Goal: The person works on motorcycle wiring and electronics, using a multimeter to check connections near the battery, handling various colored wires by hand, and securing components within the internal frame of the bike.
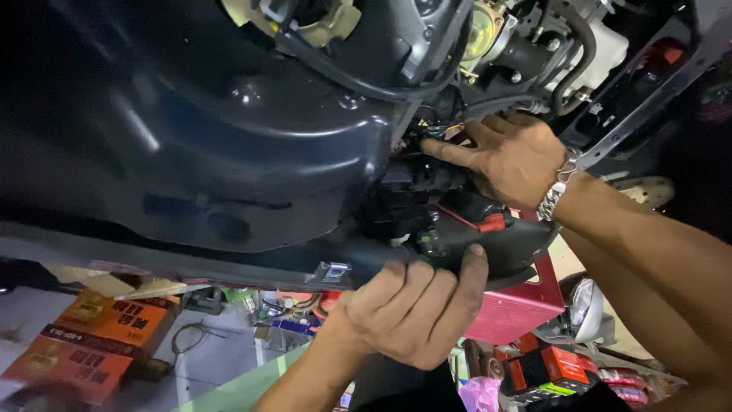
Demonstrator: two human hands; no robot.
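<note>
A large black plastic body panel (229, 145) of a motor vehicle fills the upper left. My left hand (415, 309) grips the lower edge of a black part (488, 240) beside the panel, thumb pressed up against it. My right hand (507, 156), with a metal chain bracelet (557, 191) on its wrist, reaches into the gap behind the panel, its index finger stretched toward a cluster of black wiring and connectors (427, 141). A red wire with a red connector (492, 223) runs across the black part between both hands.
Engine parts, black hoses and a white reservoir (610, 46) sit at the top right. A metal clip (333, 271) sticks out at the panel's lower edge. Below lie orange boxes (99, 336), a red metal stand (515, 309), a chrome lamp (583, 305) and small red-and-black boxes (557, 370).
</note>
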